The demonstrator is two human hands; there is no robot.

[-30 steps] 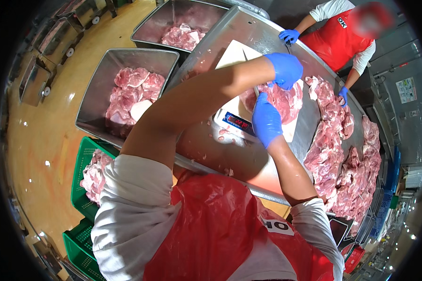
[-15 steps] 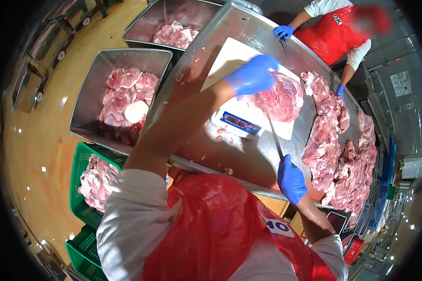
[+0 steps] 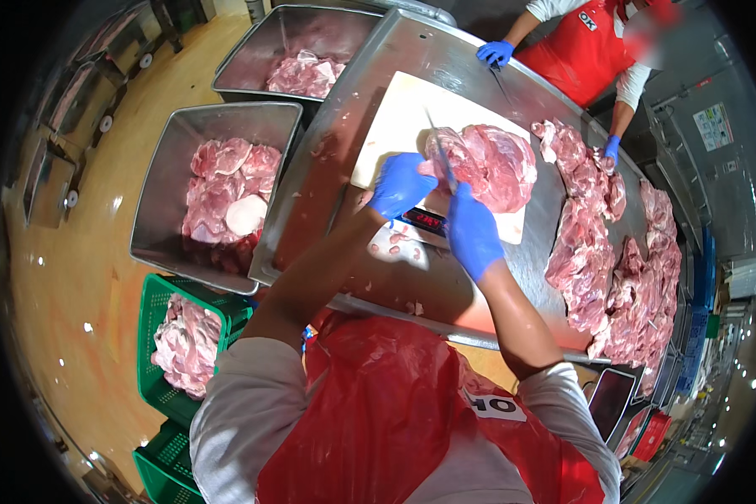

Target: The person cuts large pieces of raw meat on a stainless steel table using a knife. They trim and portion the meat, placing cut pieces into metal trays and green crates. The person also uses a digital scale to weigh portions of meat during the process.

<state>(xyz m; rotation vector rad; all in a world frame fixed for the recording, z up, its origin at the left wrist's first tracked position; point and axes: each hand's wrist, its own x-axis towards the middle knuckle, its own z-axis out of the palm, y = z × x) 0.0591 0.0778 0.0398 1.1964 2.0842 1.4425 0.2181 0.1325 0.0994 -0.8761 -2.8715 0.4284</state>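
Note:
A large piece of raw meat (image 3: 504, 168) lies on a white cutting board (image 3: 399, 105) on the metal table. My left hand (image 3: 401, 186), in a blue glove, is closed on the meat's left edge. In my right hand (image 3: 474, 233), also gloved in blue, is a knife (image 3: 443, 151). Its narrow blade points away from me and lies across the left part of the meat; I cannot tell how deep it sits. Between my hands shows part of a digital scale (image 3: 423, 220) with a lit red display, at the board's near side. My right fingers partly hide the knife handle.
More raw meat (image 3: 580, 269) lies along the table's right side. Across the table, a co-worker in a red apron (image 3: 575, 55) has a knife in one hand. Metal bins (image 3: 155, 202) and a green crate (image 3: 147, 336) with meat stand at left. Small scraps (image 3: 395, 249) dot the table.
My left hand has come back from the top of the meat to its left edge. My right hand has moved forward with the knife, bringing the blade over the meat.

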